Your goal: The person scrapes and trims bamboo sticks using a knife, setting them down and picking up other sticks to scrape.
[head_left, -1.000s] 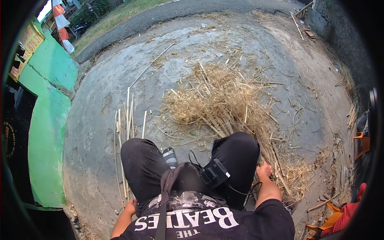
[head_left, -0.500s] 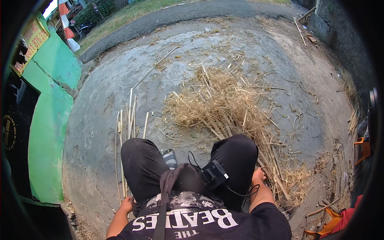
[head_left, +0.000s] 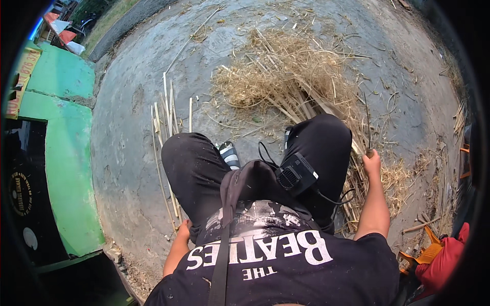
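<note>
My right hand [head_left: 373,164] is closed around the handle of a knife [head_left: 367,122], to the right of my right knee. Its long, thin, dark blade points away from me. Under and beside it runs a bundle of split bamboo strips [head_left: 306,108], partly covered by a heap of curly shavings [head_left: 286,69]. Low beside my left thigh, my left hand [head_left: 183,232] has its fingers curled in, mostly hidden from above. It is close to the near ends of several long pale bamboo strips [head_left: 164,153] lying on the ground; whether it grips one is unclear.
A black device with a cable [head_left: 297,176] rests on my right thigh. A green wall [head_left: 71,188] stands at the left. Orange and red items [head_left: 444,260] lie at the lower right, near more loose sticks [head_left: 421,224]. Shavings litter the concrete ground [head_left: 127,117].
My right hand has come forward and outward from beside my right thigh, and the knife now shows in it. My left hand stays low by the strips. The view has tilted down.
</note>
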`<state>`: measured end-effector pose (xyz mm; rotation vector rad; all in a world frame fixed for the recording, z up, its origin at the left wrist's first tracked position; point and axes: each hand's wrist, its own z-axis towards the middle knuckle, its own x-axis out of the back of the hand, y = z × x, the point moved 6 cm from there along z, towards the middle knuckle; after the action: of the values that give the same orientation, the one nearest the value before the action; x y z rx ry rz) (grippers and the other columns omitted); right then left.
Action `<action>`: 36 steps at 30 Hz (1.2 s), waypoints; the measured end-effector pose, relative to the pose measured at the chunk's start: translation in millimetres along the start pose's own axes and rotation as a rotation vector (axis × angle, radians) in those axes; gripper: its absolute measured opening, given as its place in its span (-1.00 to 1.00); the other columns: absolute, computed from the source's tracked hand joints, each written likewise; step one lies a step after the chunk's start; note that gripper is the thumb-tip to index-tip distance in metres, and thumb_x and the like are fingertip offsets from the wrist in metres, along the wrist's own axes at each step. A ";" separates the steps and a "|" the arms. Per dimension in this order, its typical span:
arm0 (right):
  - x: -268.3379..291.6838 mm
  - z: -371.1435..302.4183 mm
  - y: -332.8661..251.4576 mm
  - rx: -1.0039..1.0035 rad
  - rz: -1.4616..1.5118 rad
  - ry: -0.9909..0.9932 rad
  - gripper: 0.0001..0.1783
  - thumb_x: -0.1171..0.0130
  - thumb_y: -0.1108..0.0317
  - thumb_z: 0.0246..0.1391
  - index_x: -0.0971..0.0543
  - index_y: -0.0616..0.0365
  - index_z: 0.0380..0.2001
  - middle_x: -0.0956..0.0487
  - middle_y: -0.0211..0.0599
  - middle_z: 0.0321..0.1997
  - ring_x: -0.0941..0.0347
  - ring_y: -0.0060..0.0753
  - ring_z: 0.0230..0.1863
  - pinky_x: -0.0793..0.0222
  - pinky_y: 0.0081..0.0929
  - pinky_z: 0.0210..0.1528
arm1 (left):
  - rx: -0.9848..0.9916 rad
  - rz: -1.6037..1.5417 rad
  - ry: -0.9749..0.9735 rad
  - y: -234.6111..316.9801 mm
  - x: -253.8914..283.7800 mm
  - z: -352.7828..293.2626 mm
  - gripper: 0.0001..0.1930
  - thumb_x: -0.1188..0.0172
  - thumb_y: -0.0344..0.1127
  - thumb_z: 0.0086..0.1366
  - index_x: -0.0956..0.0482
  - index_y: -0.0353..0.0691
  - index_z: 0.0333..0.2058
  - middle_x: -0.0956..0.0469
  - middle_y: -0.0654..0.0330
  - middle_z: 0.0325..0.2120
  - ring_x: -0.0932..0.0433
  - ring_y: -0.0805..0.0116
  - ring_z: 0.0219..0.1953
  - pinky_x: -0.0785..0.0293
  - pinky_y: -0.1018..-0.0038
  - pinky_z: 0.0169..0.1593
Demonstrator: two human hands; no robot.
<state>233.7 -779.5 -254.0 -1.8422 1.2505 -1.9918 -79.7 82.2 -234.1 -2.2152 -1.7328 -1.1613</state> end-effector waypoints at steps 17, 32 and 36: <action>69.0 -21.4 -83.3 -0.326 0.627 -0.273 -0.69 -0.45 0.37 0.06 -0.44 0.05 -0.31 -0.55 -0.46 -0.37 -0.53 -0.51 -0.34 -0.57 -0.41 -0.24 | -0.035 -0.126 -0.115 -10.8 -21.1 34.4 -0.55 -0.07 -0.02 0.47 -0.53 -0.28 0.09 -0.64 0.05 -0.13 -0.58 0.27 -0.09 -0.47 0.33 0.01; 13.1 -53.6 37.4 -0.406 0.316 -0.153 -0.65 -0.52 0.36 -0.01 -0.52 0.15 -0.26 -0.57 -0.43 -0.46 -0.51 -0.48 -0.42 -0.47 -0.42 -0.28 | -0.072 -0.089 -0.132 -3.6 -16.3 36.4 -0.56 -0.06 -0.03 0.48 -0.53 -0.28 0.08 -0.64 0.06 -0.15 -0.58 0.29 -0.11 -0.47 0.33 -0.01; 26.1 -56.1 22.4 -0.322 -0.220 -0.009 -0.58 -0.50 0.15 -0.02 -0.58 0.09 -0.16 -0.60 -0.36 -0.12 -0.53 -0.24 -0.05 -0.40 -0.10 0.04 | -0.077 -0.086 -0.117 -3.1 -13.0 34.5 -0.57 -0.06 -0.04 0.48 -0.53 -0.28 0.08 -0.64 0.07 -0.16 -0.58 0.29 -0.12 -0.47 0.33 -0.01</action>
<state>169.0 -784.2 -243.1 -2.2203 1.4988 -1.9757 -65.9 90.4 -267.5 -2.3175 -1.8760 -1.1565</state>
